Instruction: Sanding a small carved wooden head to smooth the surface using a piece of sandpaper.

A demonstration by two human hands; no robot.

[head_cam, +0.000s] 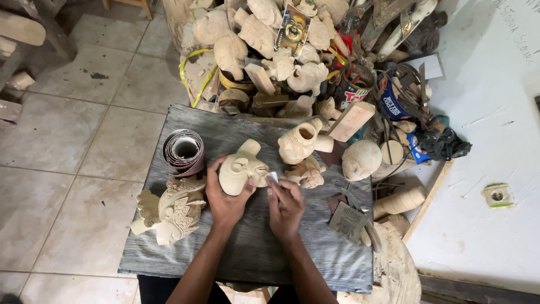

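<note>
Left hand in a closed grip around the pale wooden mask; right hand pinched tight on a small sandpaper scrap.

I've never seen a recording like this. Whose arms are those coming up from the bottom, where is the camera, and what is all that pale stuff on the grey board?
There is no machine here: a person wears a camera on the head, looking down at their own two bare hands. The left hand grips a pale carved wooden mask. The right hand pinches a small folded scrap of sandpaper against the mask's edge. Both rest over a grey wooden board. Beside them lie a roll of sandpaper, an ornate carved head and a carved vase-like figure, with a heap of unfinished carvings behind.
</note>
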